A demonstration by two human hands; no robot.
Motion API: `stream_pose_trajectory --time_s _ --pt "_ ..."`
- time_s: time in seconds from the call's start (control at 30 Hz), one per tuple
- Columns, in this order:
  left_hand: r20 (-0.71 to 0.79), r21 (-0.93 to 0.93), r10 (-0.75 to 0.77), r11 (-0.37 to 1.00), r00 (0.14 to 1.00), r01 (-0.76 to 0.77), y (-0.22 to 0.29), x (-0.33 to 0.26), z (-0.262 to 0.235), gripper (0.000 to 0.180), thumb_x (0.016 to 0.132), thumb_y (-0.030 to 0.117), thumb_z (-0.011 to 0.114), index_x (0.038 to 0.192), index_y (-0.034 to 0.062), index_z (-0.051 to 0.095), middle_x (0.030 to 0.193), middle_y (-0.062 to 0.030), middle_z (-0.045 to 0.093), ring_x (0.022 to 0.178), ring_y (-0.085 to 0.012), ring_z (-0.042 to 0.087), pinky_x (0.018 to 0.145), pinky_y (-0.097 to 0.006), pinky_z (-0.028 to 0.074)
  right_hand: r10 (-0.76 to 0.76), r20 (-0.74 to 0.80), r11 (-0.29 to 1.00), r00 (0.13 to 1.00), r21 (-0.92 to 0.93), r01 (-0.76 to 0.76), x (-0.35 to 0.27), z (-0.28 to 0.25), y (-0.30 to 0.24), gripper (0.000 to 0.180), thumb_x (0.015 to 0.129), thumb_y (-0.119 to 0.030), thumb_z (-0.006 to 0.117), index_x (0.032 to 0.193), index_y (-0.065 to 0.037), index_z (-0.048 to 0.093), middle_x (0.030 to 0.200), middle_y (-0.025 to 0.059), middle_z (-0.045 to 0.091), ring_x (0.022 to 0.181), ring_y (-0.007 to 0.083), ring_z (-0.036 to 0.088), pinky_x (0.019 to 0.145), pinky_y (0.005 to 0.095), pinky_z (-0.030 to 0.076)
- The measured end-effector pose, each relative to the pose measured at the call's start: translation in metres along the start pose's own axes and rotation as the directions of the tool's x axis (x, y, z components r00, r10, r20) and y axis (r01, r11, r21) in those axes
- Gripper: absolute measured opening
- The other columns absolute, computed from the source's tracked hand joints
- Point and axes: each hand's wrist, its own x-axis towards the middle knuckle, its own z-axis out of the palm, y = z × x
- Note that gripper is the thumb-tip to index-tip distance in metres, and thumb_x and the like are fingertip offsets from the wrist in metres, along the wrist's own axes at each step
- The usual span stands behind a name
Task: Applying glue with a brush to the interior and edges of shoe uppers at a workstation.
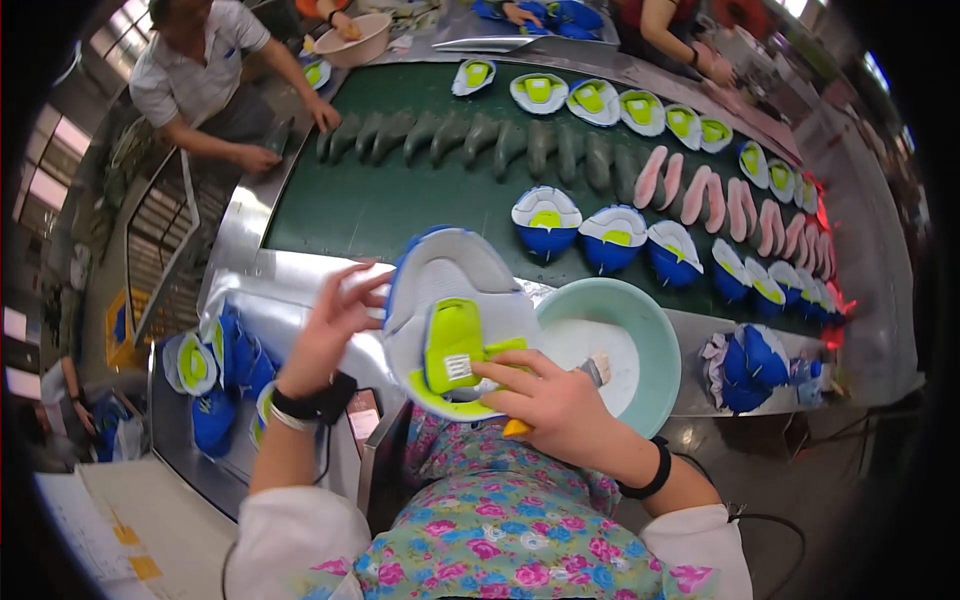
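A blue-and-white shoe upper [410,300] with a lime-green tongue is right in front of me, its inside facing up. My left hand [325,325] is open at its left edge, fingers spread, fingertips close to the rim. My right hand [555,405] is closed on a brush [598,368], its bristles showing past the knuckles and its yellow handle below the palm. The fingers of that hand also lie over the tongue. Just beyond it sits a pale green basin [655,350] with white content in it.
Rows of shoe uppers [614,240], dark forms [425,137] and pink insoles [690,200] lie along a green conveyor belt [400,220]. More blue uppers lie in a tray [200,455] at left and at right [750,365]. A person [215,80] stands at the far left.
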Motion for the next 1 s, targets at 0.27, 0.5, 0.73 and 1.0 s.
stream_pose_trajectory --time_s 0.27,0.5,0.73,1.0 --pt "0.033 0.295 0.331 0.898 0.943 -0.325 -0.071 -0.049 0.094 0.083 0.081 0.005 0.070 0.147 0.0042 0.019 0.142 -0.0159 0.037 0.125 -0.0250 0.046 0.104 -0.037 0.038 0.213 0.172 0.810 0.962 0.519 -0.272 -0.027 0.001 -0.004 0.024 0.082 -0.024 0.069 0.100 -0.008 0.065 0.106 0.0100 0.066 0.099 0.0288 0.062 0.080 0.0379 0.052" --pt "0.294 0.096 -0.201 0.979 0.934 0.181 -0.079 -0.092 0.093 0.041 0.084 -0.001 0.063 0.124 -0.0001 0.052 0.130 -0.0139 0.053 0.122 -0.0239 0.050 0.103 -0.035 0.038 0.809 -0.275 0.588 0.519 0.375 -0.717 -0.118 0.017 0.108 0.024 0.085 -0.027 0.067 0.087 -0.003 0.071 0.083 0.0119 0.066 0.076 0.0271 0.061 0.066 0.0354 0.048" --pt "0.574 -0.098 -0.559 0.679 0.599 0.727 -0.073 -0.101 0.074 0.071 0.085 0.004 0.065 0.144 -0.0002 0.027 0.140 -0.0115 0.042 0.130 -0.0203 0.039 0.109 -0.034 0.030 0.861 -0.250 0.505 0.442 0.336 -0.795 -0.181 0.058 0.144 0.023 0.081 -0.022 0.070 0.088 0.000 0.071 0.087 0.0171 0.068 0.070 0.0313 0.065 0.067 0.0357 0.051" --pt "0.204 -0.472 -0.520 0.690 0.830 0.548 -0.102 -0.059 0.121 0.050 0.089 0.001 0.059 0.136 0.0017 0.040 0.127 -0.0106 0.055 0.114 -0.0243 0.056 0.096 -0.038 0.047 0.861 -0.338 0.477 0.381 0.272 -0.836 -0.185 0.057 0.136 0.017 0.077 -0.013 0.072 0.089 -0.001 0.072 0.088 0.0160 0.070 0.075 0.0293 0.067 0.072 0.0338 0.052"
